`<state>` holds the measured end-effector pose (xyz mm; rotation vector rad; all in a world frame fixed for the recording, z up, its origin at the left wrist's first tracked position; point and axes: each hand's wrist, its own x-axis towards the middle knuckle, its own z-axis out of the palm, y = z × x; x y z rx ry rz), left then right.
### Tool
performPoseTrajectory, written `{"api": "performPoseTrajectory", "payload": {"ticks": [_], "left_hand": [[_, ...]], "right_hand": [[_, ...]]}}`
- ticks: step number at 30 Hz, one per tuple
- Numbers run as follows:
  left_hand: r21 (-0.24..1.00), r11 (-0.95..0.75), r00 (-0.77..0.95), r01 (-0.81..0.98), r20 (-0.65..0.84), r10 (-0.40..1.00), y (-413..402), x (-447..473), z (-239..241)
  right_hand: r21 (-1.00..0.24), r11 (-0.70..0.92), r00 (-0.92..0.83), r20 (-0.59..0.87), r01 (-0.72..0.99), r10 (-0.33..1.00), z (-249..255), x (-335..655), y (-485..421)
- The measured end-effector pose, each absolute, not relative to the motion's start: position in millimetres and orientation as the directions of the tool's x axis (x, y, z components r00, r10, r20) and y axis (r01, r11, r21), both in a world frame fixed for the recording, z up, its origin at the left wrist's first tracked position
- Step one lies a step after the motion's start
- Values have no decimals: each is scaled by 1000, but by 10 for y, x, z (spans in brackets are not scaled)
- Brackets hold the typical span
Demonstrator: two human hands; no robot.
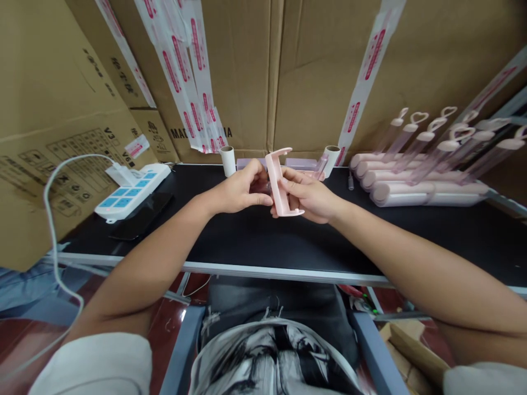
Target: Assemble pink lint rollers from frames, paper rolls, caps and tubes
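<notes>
A pale pink plastic bracket (276, 186), with a long flat back and a short arm bent out at each end, stands upright in front of me over the black table. My right hand (310, 195) grips it from the right, thumb laid against its inner side. From the left, my left hand (242, 186) comes close to its edge, fingers curled and thumb reaching toward it. Something small and greyish shows between the left fingertips, mostly hidden. Behind the hands lie translucent lilac pieces (301, 163), partly covered by the right hand.
Two white cardboard tubes (228, 161) (330, 162) stand at the back. Pink rolled items with heart-topped clear tubes (428, 178) are stacked at right. A power strip (134, 192) and a black phone-like slab (142, 218) lie at left. Cardboard (247, 71) walls the back.
</notes>
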<state>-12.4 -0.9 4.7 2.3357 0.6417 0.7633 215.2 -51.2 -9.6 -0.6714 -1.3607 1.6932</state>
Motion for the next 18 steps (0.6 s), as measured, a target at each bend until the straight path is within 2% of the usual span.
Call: {"api": "performPoseTrajectory", "payload": {"ticks": [3, 7, 11, 15, 18], "left_hand": [[685, -712, 737, 158, 398, 546, -40, -82, 36], [648, -744, 694, 164, 460, 553, -76, -33, 85], [569, -787, 726, 238, 434, 533, -93, -11, 174], [451, -827, 675, 336, 497, 545, -114, -10, 263], [437, -813, 631, 386, 518, 578, -162, -14, 348]], "right_hand": [[-968, -55, -578, 100, -244, 810, -45, 2184, -535], [-976, -12, -618, 129, -217, 776, -4, 2186, -555], [-966, 82, -553, 209, -246, 807, 22, 2134, -565], [-933, 115, -453, 270, -342, 850, 43, 2054, -557], [-912, 122, -386, 283, -391, 878, 57, 1977, -554]]}}
